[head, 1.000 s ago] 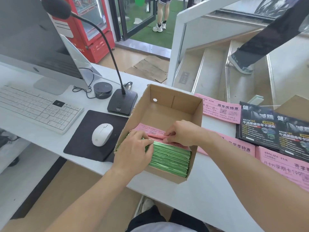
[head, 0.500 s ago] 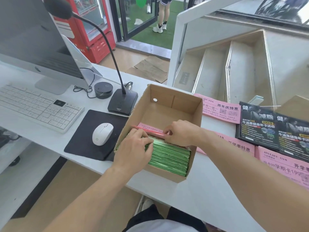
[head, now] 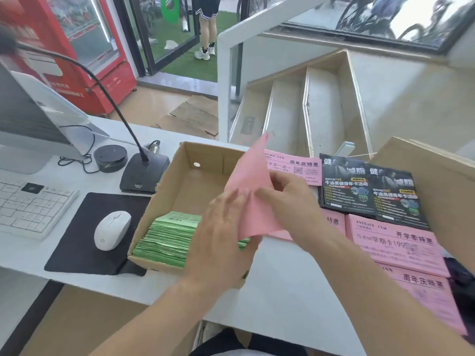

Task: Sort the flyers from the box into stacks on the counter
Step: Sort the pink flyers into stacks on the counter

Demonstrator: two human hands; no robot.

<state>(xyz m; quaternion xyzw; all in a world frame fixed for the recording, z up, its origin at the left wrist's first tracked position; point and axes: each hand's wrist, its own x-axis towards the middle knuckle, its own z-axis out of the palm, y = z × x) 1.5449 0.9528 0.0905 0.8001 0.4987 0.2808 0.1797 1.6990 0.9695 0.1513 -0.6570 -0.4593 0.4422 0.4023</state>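
Progress partial: your right hand [head: 288, 199] grip pinches pink flyers [head: 253, 191], left hand [head: 221, 242] grip unclear. Green flyers [head: 169, 236] remain boxed below the grip; pink stacks [head: 393, 242] lie right on the desk [head: 277, 291].

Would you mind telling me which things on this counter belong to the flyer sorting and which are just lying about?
Part of the job:
cardboard box
green flyers in the box
pink flyer held by both hands
pink stacks
black flyers

Just lying about:
mouse
mouse pad
keyboard
microphone stand
monitor
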